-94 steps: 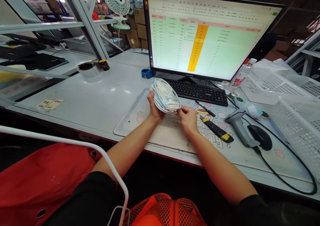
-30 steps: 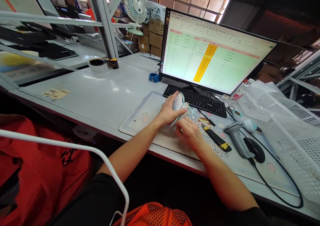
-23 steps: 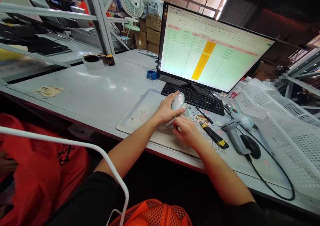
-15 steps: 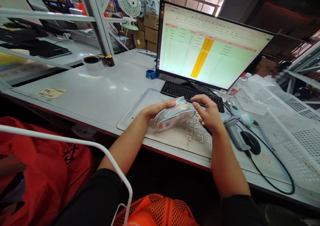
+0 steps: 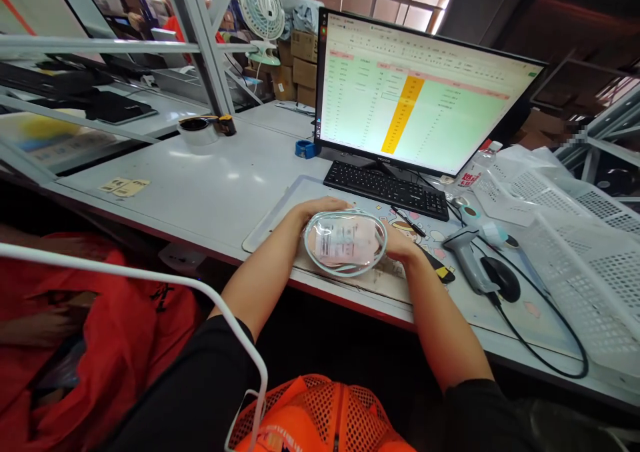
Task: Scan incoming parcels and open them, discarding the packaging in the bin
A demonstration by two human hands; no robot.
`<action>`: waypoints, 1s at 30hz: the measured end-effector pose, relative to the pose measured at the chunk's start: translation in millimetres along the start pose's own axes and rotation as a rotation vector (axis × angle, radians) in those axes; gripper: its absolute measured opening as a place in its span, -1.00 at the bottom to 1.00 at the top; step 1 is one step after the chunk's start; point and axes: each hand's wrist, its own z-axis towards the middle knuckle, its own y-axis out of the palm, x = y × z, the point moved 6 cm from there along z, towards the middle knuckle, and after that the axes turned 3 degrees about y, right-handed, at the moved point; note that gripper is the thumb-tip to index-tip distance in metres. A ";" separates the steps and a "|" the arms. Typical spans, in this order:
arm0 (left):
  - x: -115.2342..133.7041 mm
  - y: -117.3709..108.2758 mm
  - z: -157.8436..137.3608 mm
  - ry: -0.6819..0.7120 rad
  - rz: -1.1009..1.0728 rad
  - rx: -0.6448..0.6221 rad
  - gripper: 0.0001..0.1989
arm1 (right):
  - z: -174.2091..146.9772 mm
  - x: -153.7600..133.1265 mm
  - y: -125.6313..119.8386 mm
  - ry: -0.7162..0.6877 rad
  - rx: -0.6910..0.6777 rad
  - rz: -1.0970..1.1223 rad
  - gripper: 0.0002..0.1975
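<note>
Between my hands is a clear plastic pouch (image 5: 346, 242) with pale blue edging, tilted so its flat face points up at me. A printed label with small text shows through the plastic. My left hand (image 5: 320, 209) is closed around the pouch's left and far edge. My right hand (image 5: 399, 244) grips its right end, with the fingers mostly hidden behind it. The pouch is held over the desk mat (image 5: 270, 220). Just right of my right hand lie a black pen (image 5: 407, 221) and a black-and-yellow utility knife (image 5: 443, 270).
Behind the mat are a keyboard (image 5: 385, 189) and a monitor (image 5: 425, 99). To the right stand a barcode scanner (image 5: 470, 260) with a looping cable, and white perforated baskets (image 5: 585, 285). Tape rolls (image 5: 199, 132) sit at the back left. A co-worker's red garment (image 5: 125, 332) is at the left.
My right hand has come down from above the mat onto the pouch's right end. The pouch has turned its flat, labelled face upward. The pen and knife are now uncovered.
</note>
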 end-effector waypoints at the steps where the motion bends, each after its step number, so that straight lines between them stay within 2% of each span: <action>1: 9.1 -10.8 -1.9 0.090 0.028 0.149 -0.59 | 2.5 6.2 3.4 0.024 -0.009 0.055 -0.64; 2: 19.6 -18.2 -8.0 0.193 0.042 0.247 -0.53 | 4.7 12.7 7.9 0.066 -0.051 0.125 -0.66; 3: 30.3 -20.6 -16.9 0.300 0.074 0.277 -0.47 | 6.1 18.8 12.2 0.119 -0.101 0.192 -0.66; 4: 40.4 -17.7 -27.7 0.406 0.145 0.246 -0.40 | 7.3 23.9 13.6 0.165 -0.111 0.244 -0.67; 6: 51.5 0.5 -51.5 0.552 0.433 0.093 -0.15 | 8.7 29.9 14.7 0.226 -0.124 0.307 -0.69; 8: 42.3 22.4 -68.8 0.501 0.783 -0.065 0.19 | 10.0 31.8 14.5 0.248 -0.132 0.353 -0.70; 9: 34.0 29.6 -74.2 0.434 0.917 -0.104 0.33 | 10.7 32.3 13.8 0.259 -0.129 0.379 -0.70; 11: 20.2 37.5 -80.6 0.346 1.068 -0.104 0.44 | 12.1 32.8 11.6 0.283 -0.115 0.454 -0.72; 14: 7.3 41.3 -82.7 0.347 1.119 -0.071 0.39 | 12.9 32.0 7.8 0.313 -0.113 0.567 -0.71; 17: 1.1 37.4 -82.2 0.406 1.040 -0.025 0.26 | 10.9 28.9 8.0 0.324 -0.198 0.618 -0.69; 20: -0.8 33.0 -82.8 0.477 0.963 0.018 0.11 | 8.5 24.4 8.6 0.281 -0.260 0.607 -0.71; 23: -3.4 32.9 -82.8 0.477 0.933 0.023 0.03 | 7.6 22.7 11.8 0.233 -0.286 0.541 -0.69; 25: -4.3 35.0 -82.3 0.469 0.908 0.028 -0.05 | 8.3 25.2 16.0 0.240 -0.277 0.506 -0.64; 30: -5.6 42.7 -79.7 0.480 0.920 0.035 -0.22 | 13.1 35.7 19.9 0.292 -0.139 0.413 -0.62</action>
